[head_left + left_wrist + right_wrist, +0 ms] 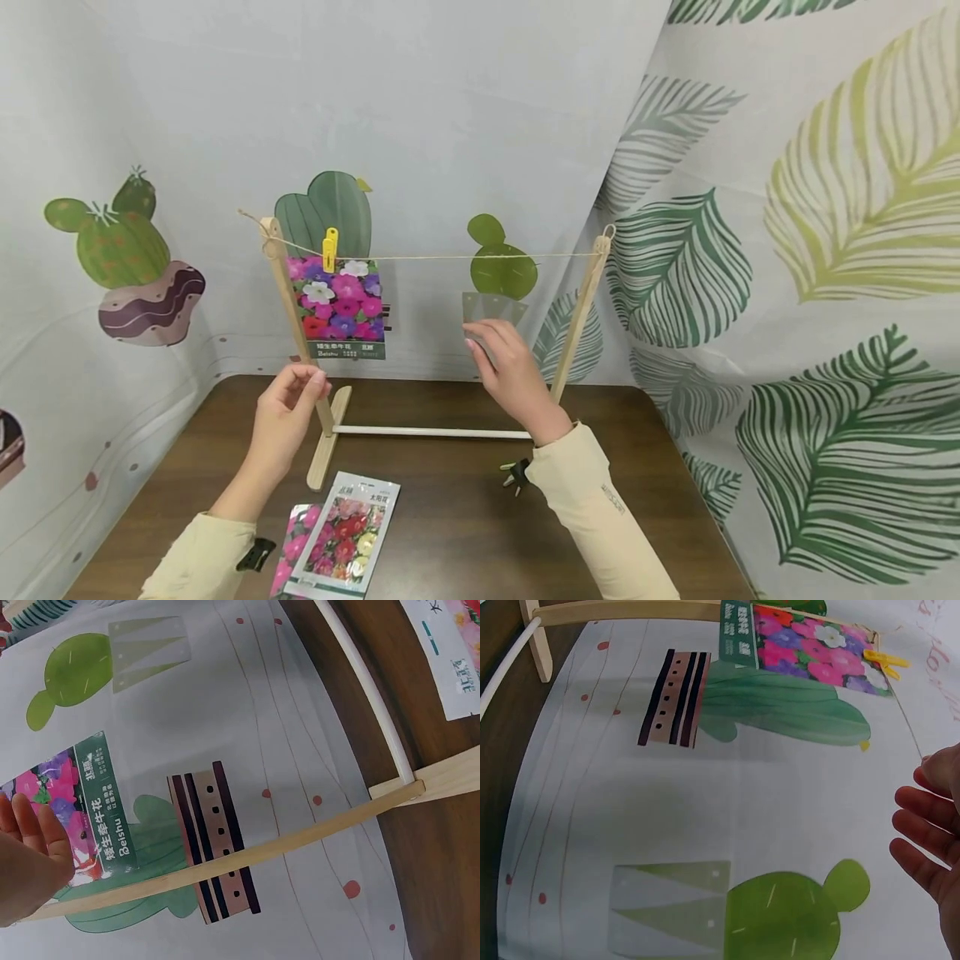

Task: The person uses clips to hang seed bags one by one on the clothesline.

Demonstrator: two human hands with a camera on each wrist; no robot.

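Observation:
A seed packet with purple, pink and white flowers hangs from a twine line, held by a yellow clothespin. The line runs between two wooden posts, a left post and a right post. My left hand is beside the left post, below the hanging packet, fingers loosely bent, nothing visible in them. Raised below the line on the right, my right hand has relaxed fingers and no object showing. In the right wrist view its fingertips appear near the twine; contact is unclear.
Two more seed packets overlap on the brown table: a white-bordered packet over a pink-flowered packet. A white rod joins the posts low down, with a wooden foot at left. Printed curtains hang behind.

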